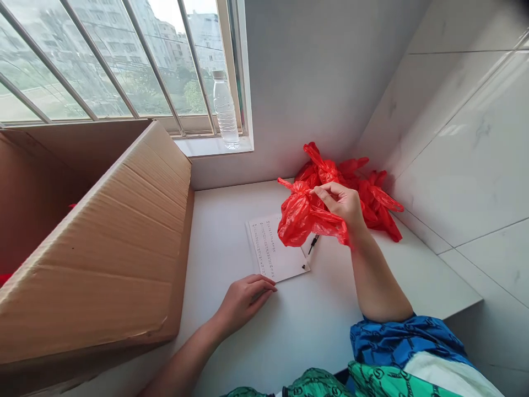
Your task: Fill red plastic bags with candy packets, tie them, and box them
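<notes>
Pinched in my right hand [339,203] is a knotted red plastic bag [295,218], held by its tied top. The bag hangs over the upper right part of a sheet of paper [285,262] with rows of small print; what is inside the bag cannot be made out. My left hand [248,298] rests at the near edge of the paper, fingers stretched out and holding nothing. A black pen [314,242] lies beside the paper, partly hidden by the bag. Behind my right hand more red plastic bags [378,201] lie in a heap against the wall.
A large open cardboard box [111,253] takes up the left side, with a bit of red inside. On the windowsill stands a clear water bottle [225,113]. The white table [223,237] meets the grey wall at the back and a tiled wall [471,165] at the right.
</notes>
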`<state>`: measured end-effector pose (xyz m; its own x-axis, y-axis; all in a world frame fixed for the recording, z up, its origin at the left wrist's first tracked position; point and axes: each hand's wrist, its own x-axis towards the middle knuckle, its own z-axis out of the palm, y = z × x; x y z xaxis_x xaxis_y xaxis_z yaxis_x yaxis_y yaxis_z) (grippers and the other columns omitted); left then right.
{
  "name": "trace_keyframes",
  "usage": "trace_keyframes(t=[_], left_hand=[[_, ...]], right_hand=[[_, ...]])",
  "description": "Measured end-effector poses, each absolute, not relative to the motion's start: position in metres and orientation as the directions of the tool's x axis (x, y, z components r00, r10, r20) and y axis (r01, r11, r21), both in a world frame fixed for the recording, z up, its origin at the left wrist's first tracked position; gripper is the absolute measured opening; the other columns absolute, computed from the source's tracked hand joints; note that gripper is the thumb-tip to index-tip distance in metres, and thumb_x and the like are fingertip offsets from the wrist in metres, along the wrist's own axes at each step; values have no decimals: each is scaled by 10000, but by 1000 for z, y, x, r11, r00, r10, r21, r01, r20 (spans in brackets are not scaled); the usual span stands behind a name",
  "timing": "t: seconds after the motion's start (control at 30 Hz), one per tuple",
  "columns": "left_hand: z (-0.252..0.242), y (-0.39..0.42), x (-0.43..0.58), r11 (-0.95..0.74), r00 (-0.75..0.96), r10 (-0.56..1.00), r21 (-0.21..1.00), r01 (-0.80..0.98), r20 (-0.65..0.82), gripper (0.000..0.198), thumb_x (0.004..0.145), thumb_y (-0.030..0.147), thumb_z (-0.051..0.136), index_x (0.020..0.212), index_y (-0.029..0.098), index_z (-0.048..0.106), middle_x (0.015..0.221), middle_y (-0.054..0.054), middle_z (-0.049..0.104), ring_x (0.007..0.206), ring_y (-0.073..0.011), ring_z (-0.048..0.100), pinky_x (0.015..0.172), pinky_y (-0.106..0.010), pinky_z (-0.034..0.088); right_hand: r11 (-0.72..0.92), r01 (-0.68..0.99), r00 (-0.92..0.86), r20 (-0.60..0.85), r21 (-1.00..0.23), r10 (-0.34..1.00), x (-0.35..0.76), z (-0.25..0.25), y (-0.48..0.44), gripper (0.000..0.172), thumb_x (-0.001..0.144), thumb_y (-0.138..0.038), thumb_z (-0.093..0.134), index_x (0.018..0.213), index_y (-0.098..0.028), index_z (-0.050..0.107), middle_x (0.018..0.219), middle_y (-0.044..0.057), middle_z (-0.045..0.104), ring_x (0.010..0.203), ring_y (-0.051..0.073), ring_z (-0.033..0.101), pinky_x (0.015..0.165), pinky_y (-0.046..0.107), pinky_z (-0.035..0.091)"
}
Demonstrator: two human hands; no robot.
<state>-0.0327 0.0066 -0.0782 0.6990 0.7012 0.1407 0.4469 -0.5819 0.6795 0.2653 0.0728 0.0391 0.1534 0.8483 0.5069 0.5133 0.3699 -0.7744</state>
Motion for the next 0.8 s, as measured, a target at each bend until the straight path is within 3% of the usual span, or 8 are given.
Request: trace_keyframes(t=[0.13,0.27,0.57,0.8], left_hand=[[-83,9,-33,-547,682,715,729,411,152,213,996,257,485,1020,239,695,1072,-24,727,951,-144,687,812,-236,520],[-86,11,-33,-532,675,720,755,384,165,216,995,265,491,1016,233,704,1058,-39,729,955,-153,686,815,-244,529],[-85,10,-34,-535,680,710,769,349,185,207,988,254,507,1026,232,709,1063,-43,731,931,-146,687,758,-225,532],[-82,9,-33,-543,681,707,762,354,188,227,995,274,492,1020,224,711,1063,-55,736,940,-160,695,811,-261,543]], right_hand=[[292,540,127,420,-789,899,288,45,59,401,917,-567,571,854,-213,750,708,11,692,628,156,618,560,275,451],[305,585,36,400,-752,916,296,49,50,378,909,-565,590,821,-233,749,780,26,710,720,182,639,626,305,481],[326,611,-88,348,-721,933,293,52,47,378,908,-564,595,753,-248,733,783,32,724,734,188,662,659,321,499],[317,656,-108,331,-685,937,292,54,40,406,921,-575,566,762,-237,728,742,30,700,647,167,615,570,297,466]])
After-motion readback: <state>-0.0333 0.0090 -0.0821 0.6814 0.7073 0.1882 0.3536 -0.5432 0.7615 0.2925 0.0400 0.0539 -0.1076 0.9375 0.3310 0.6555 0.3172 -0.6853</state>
